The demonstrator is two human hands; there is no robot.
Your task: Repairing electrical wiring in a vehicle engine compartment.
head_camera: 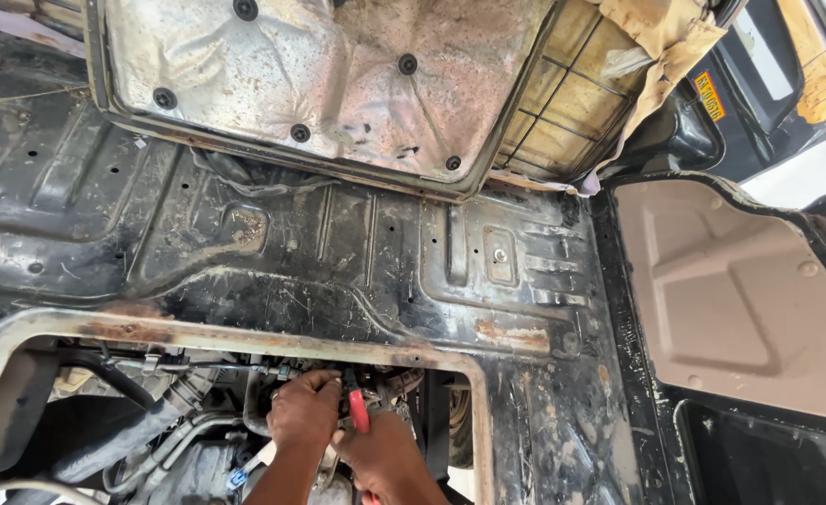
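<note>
Both my hands reach down into an opening in a black, rusty vehicle floor pan (357, 271). My left hand (303, 411) is closed over engine parts just below the opening's rusty rim (245, 339). My right hand (380, 449) grips a red-handled tool (360, 410), probably pliers, whose tip points up toward the left hand's fingers. The tool's jaws are hidden among the parts. Hoses and cables (165, 421) lie left of my hands inside the opening.
A tilted-up metal cover with foil-like lining and black fasteners (319, 75) leans at the top. Yellowed foam and torn fabric (581, 84) show to its right. A tan moulded panel (740, 290) sits at the right.
</note>
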